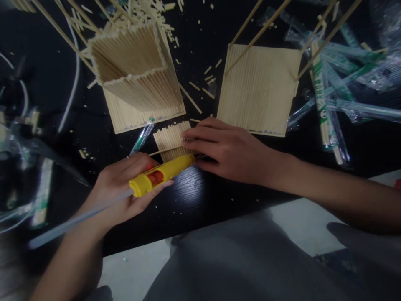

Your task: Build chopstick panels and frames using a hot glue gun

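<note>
My left hand (125, 177) is closed around a yellow hot glue gun (169, 170), with a long pale glue stick (81, 219) sticking out of its back end. The gun's front end reaches close to my right hand (224, 146). Beneath the fingers of my right hand lies a small panel of short wooden sticks (167, 140) set side by side. The right fingers are bent and pressed on the panel's right part, hiding it; whether they pinch a single stick I cannot make out. One thin stick (164, 151) lies across the panel.
A stick-walled open box (140, 90) stands behind on a stick base. To the right is a square stick panel (260, 90) with upright sticks. Chopstick wrappers (338, 79) clutter the far right. Cut stick pieces (150, 12) are heaped at the back, and a white cable (73, 90) runs at left.
</note>
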`<state>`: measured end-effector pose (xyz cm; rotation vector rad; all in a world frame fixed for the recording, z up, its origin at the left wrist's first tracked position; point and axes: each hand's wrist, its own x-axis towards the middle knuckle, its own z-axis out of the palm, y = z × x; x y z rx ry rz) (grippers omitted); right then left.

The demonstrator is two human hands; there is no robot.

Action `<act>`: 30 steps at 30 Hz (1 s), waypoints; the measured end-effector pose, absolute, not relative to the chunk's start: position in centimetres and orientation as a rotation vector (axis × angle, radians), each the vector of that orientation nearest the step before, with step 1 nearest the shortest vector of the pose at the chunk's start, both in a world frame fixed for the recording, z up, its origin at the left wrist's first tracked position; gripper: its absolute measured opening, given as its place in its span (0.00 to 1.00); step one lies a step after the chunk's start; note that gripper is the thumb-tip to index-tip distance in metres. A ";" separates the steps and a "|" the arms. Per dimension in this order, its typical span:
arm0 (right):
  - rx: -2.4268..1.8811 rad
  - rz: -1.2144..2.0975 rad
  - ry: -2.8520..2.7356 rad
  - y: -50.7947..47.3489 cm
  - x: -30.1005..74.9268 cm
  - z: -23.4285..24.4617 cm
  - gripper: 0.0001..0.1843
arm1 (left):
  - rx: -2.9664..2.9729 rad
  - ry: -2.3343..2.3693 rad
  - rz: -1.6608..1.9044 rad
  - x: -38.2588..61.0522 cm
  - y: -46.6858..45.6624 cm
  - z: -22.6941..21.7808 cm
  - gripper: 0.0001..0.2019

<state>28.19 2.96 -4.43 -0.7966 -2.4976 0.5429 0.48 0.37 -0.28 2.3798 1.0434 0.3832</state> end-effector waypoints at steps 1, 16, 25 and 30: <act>-0.798 0.549 -2.496 3.0 28.2 -4.4 0.17 | 2.388 1.044 0.380 0.5 0.3 -0.3 0.10; -0.804 0.593 -2.478 3.0 28.2 -4.5 0.17 | 2.411 0.965 0.429 0.4 0.3 -0.5 0.03; -0.805 0.597 -2.476 3.0 28.2 -4.5 0.17 | 2.380 1.017 0.388 0.3 0.4 -0.3 0.05; -0.810 0.602 -2.483 3.0 28.2 -4.4 0.17 | 2.362 1.034 0.405 0.4 0.3 -0.2 0.06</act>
